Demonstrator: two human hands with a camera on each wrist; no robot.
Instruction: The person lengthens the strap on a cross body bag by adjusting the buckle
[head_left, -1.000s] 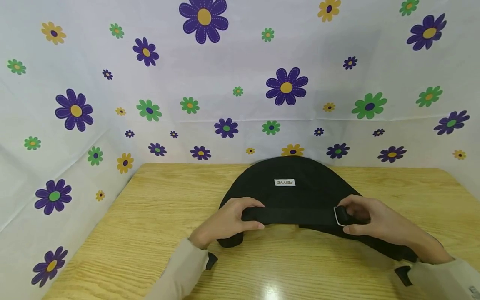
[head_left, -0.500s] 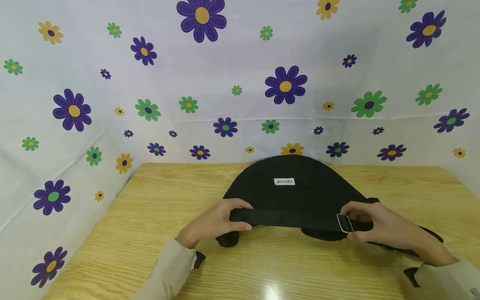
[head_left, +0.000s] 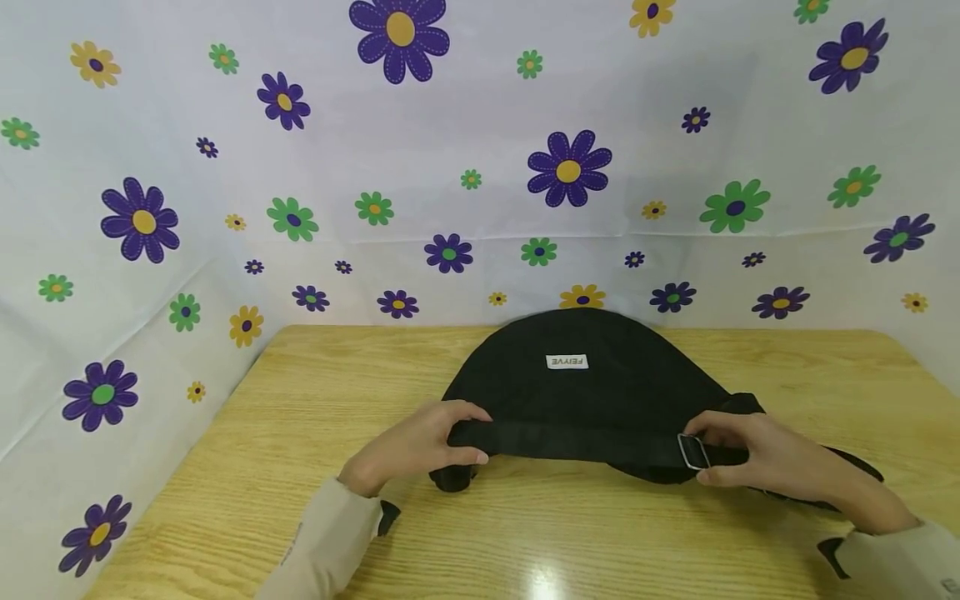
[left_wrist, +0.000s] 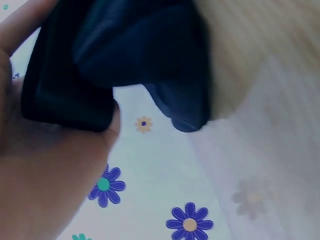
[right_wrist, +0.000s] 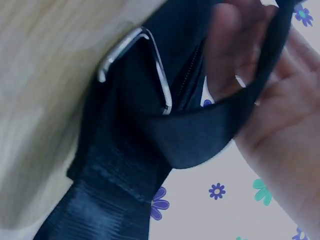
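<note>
A black half-moon fabric bag [head_left: 585, 392] with an upside-down white label [head_left: 567, 362] lies on the wooden table. Across its near side runs a wide black strap [head_left: 570, 442], drawn out nearly straight. My left hand [head_left: 420, 442] grips the strap's left bend between thumb and fingers; in the left wrist view the folded strap [left_wrist: 65, 100] sits in that hand. At the other side my right hand [head_left: 772, 458] pinches the strap just beside a silver metal slide buckle [head_left: 682, 452]. The right wrist view shows the buckle [right_wrist: 162, 82] close up, with a strap loop [right_wrist: 200, 132] by the palm.
The light wooden table [head_left: 315, 400] extends on both sides of the bag. A white cloth with purple, green and yellow flowers [head_left: 480, 100] hangs behind and along the left. More black strap [head_left: 855, 462] trails on the table beyond the right wrist.
My left hand has moved left with the strap bend, and the right hand slightly right and down with the buckle. The strap between them is longer; the bag's right side has shifted.
</note>
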